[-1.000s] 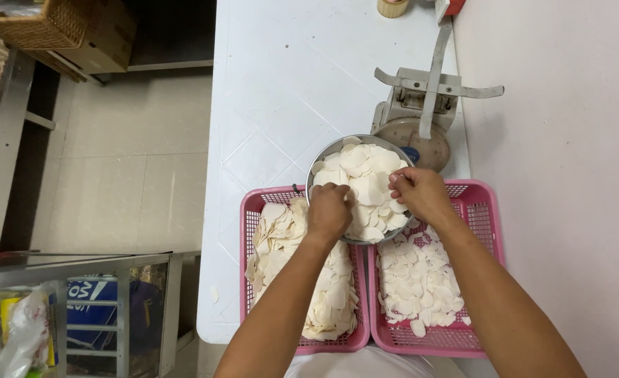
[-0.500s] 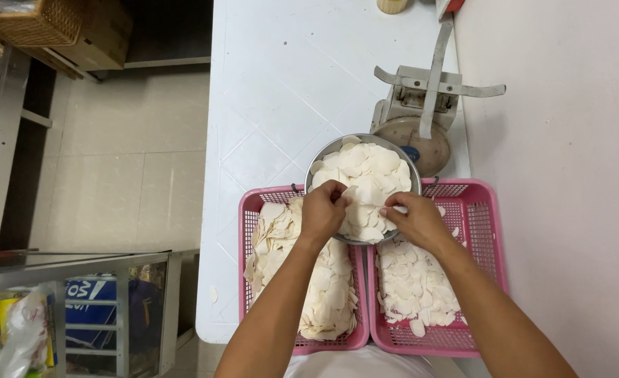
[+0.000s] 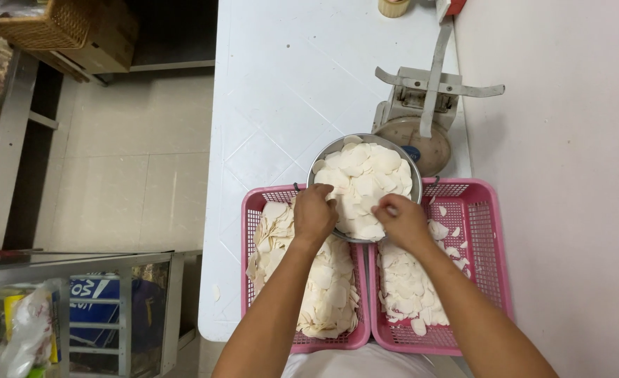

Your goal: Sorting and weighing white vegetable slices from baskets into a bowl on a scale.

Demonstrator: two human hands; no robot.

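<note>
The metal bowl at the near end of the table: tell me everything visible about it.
The metal bowl is round, shiny, steel-looking, heaped with thin pale slices. It sits over the far edges of two pink baskets, straddling their divide, beside a lever-arm machine. The left hand grips its near-left rim; the right hand rests on the slices at its near edge.
</note>
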